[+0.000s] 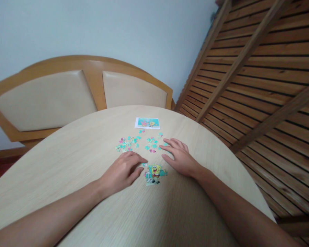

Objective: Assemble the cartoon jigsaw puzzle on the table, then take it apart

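Observation:
A partly joined jigsaw puzzle (156, 173) with a yellow cartoon figure lies on the table before me. My left hand (125, 169) rests at its left, index finger stretched out to a loose puzzle piece (145, 164) just above the joined part. The thumb is apart from that finger, and the other fingers are partly hidden. To the right, my right hand (179, 156) is open with fingers spread and nothing visibly held. Its fingertips are by a group of loose puzzle pieces (151, 142), some partly covered. Another group of pieces (128, 142) lies beyond my left hand.
A picture card (148, 123) showing cartoon figures lies past the pieces on the round wooden table (87, 137). Behind the table stands a bench back with cream panels (48, 99). A slatted wooden partition (247, 75) rises at the right.

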A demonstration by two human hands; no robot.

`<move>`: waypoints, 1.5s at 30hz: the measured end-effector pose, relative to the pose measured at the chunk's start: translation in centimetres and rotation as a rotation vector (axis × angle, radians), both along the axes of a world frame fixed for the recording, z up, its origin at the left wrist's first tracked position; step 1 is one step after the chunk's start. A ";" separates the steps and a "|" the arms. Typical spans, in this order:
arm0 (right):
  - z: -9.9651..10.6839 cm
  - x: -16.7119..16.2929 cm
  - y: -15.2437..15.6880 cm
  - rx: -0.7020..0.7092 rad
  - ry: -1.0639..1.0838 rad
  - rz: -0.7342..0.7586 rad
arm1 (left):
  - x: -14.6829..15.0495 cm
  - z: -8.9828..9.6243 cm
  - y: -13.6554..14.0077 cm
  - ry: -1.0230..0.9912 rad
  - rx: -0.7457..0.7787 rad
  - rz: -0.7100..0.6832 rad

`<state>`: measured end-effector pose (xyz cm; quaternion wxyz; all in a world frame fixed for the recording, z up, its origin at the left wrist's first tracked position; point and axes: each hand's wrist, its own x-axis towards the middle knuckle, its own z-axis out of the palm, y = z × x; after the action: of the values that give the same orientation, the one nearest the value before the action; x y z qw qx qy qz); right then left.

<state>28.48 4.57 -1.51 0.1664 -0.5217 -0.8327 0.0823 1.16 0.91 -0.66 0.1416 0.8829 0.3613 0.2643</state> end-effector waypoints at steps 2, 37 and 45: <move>0.0 0.1 0.1 0.022 0.026 0.013 | 0.0 -0.1 0.0 -0.008 0.003 -0.004; 0.4 -1.7 -0.8 0.065 0.179 -0.127 | 0.0 0.7 -0.4 0.063 0.053 -0.277; 0.9 -1.8 -0.9 0.024 0.330 -0.067 | 0.1 0.7 -0.4 0.051 0.040 -0.228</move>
<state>26.69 3.63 -0.62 0.3097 -0.5264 -0.7772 0.1516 1.28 0.52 0.08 0.1440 0.9273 0.2566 0.2312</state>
